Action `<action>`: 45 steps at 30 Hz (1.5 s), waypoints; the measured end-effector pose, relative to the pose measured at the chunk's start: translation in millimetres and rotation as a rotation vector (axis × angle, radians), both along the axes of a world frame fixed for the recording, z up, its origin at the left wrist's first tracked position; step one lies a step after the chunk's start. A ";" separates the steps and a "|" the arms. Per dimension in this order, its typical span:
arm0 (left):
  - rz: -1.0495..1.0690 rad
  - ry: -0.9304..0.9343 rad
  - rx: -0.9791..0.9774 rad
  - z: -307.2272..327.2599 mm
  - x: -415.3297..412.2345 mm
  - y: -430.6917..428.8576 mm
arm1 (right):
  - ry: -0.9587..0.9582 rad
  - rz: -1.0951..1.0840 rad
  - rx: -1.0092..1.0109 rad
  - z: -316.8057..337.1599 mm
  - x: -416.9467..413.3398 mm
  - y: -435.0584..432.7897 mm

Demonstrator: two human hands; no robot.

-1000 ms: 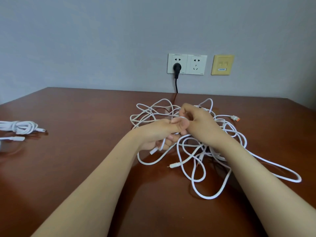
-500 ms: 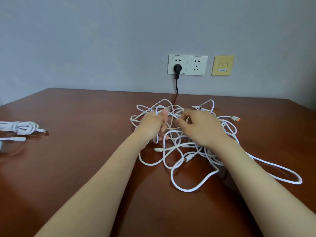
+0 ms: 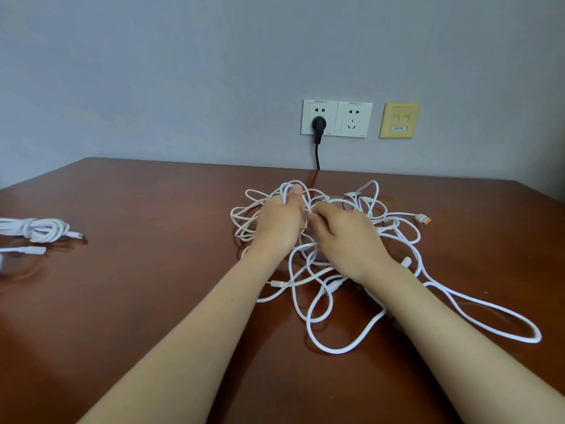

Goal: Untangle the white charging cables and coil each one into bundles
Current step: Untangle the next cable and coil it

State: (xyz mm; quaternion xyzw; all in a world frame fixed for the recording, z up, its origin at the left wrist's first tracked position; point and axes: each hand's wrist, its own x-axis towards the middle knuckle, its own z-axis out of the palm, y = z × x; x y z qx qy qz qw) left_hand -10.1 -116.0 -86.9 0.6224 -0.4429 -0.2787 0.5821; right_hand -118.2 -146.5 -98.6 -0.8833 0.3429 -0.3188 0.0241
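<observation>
A tangle of white charging cables (image 3: 339,289) lies on the brown table (image 3: 137,301) in front of me, with loops spreading right and a plug with an orange tip (image 3: 424,219) at its far right edge. My left hand (image 3: 279,223) grips several strands at the pile's far left part, thumb up against a raised loop. My right hand (image 3: 345,240) lies over the middle of the pile and pinches a strand right beside the left hand. Two loose connector ends (image 3: 276,284) lie near my forearms.
A coiled white cable bundle (image 3: 39,229) lies at the table's left edge, with another white connector (image 3: 29,250) just in front of it. A black plug (image 3: 318,123) sits in the wall socket behind the pile; its cord drops behind the table.
Both hands have moved a little farther into the pile. The left hand has taken hold of strands at the far loop, and the loops near my forearms have shifted.
</observation>
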 end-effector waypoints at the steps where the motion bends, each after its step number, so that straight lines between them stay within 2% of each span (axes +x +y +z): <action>1: 0.033 -0.033 -0.019 -1.2 1.0 -0.2 | -0.008 0.010 -0.004 -0.1 0.8 1.0; 12: 0.147 -0.314 -0.035 -7.5 6.5 -3.8 | 0.079 0.002 -0.027 1.1 1.1 4.3; 16: 0.242 -0.235 -0.047 -3.8 22.4 -2.9 | 0.097 -0.018 -0.022 2.9 -0.3 2.9; 18: 0.225 -0.040 -0.046 -2.5 28.1 -2.3 | 0.098 -0.002 -0.017 1.9 0.2 2.4; 23: 0.107 0.777 -0.174 7.2 33.8 -3.4 | 0.093 0.022 -0.020 3.0 -1.5 1.5; 25: 0.113 0.960 -0.236 10.2 41.5 -2.3 | 0.087 0.039 -0.003 3.7 -3.2 0.6; 27: 0.136 1.015 -0.276 11.0 51.7 -1.1 | 0.092 0.047 0.010 3.7 -4.6 -0.9; 33: 0.159 0.830 -0.161 3.5 61.6 -1.4 | 0.016 0.069 -0.038 -0.3 -4.8 -5.5; 38: 0.130 0.578 -0.048 6.3 48.1 0.3 | -0.078 0.132 -0.129 0.8 -3.7 -8.4; 42: 0.052 0.415 0.016 5.6 36.0 2.8 | -0.151 0.187 -0.139 2.0 0.7 -5.5; 45: -0.005 0.222 0.099 3.1 20.9 0.2 | -0.221 0.211 -0.103 2.7 3.7 -3.9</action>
